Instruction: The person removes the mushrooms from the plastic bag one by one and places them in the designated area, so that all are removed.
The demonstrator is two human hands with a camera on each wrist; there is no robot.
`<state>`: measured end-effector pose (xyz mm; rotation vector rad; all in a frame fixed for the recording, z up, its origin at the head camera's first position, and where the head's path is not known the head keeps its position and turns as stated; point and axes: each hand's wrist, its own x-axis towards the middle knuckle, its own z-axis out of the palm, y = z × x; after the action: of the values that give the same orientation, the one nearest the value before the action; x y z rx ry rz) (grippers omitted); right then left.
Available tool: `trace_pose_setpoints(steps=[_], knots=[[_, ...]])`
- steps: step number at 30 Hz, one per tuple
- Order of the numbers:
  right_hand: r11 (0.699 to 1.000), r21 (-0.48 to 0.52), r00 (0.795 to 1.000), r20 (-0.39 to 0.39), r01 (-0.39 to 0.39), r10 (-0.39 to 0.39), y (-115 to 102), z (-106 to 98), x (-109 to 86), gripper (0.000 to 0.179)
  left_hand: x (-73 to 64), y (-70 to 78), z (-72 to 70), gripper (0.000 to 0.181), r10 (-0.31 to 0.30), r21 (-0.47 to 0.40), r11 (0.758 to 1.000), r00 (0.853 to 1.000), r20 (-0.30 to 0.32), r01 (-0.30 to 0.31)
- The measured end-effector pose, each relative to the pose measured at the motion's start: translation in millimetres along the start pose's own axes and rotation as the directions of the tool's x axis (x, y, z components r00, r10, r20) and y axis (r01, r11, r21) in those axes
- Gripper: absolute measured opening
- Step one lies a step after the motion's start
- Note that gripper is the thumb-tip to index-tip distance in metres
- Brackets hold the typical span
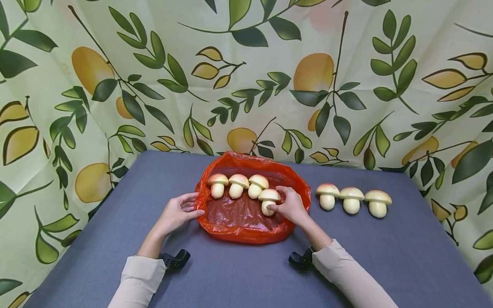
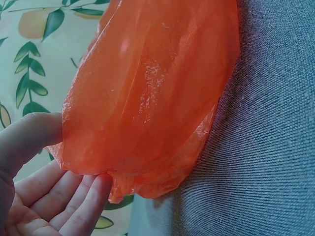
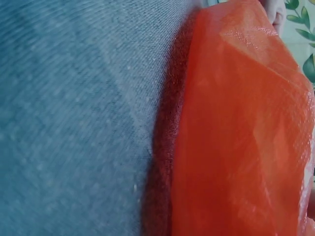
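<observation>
Sleeves (image 1: 138, 278), mushroom (image 1: 268, 196) between right fingers (image 1: 285, 191), inside bag (image 1: 243, 234)

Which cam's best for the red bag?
Head: it shows the opening of the red bag and mushrooms inside. Left wrist gives just a cropped outer side by the left hand; right wrist, another cropped outer wall.

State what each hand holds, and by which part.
The right hand holds a cream, red-tinged mushroom, thumb at its stem, fingers at its cap; the left hand holds the red plastic bag by its left side.
</observation>
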<state>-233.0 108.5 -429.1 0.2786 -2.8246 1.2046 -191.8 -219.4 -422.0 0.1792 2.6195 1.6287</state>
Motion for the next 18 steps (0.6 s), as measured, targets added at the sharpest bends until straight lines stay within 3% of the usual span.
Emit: trace_pose_setpoints(steps=[5, 13, 18], knots=[[1.0, 0.017, 0.999, 0.032, -0.004, 0.004, 2, 2, 2.5, 0.059, -0.3, 0.2, -0.1, 0.057, 0.0, 0.002, 1.0, 1.0, -0.004, 0.0], [0.968, 0.248, 0.995, 0.097, -0.039, 0.015, 11, 6, 6.4, 0.054, -0.2, 0.0, -0.1, 0.056, 0.005, 0.009, 1.0, 1.0, -0.005, -0.005], [0.963, 0.265, 0.995, 0.097, -0.056, 0.032, 13, 7, 7.6, 0.05, 0.2, 0.0, 0.0, 0.057, 0.0, 0.008, 1.0, 1.0, -0.007, 0.0]])
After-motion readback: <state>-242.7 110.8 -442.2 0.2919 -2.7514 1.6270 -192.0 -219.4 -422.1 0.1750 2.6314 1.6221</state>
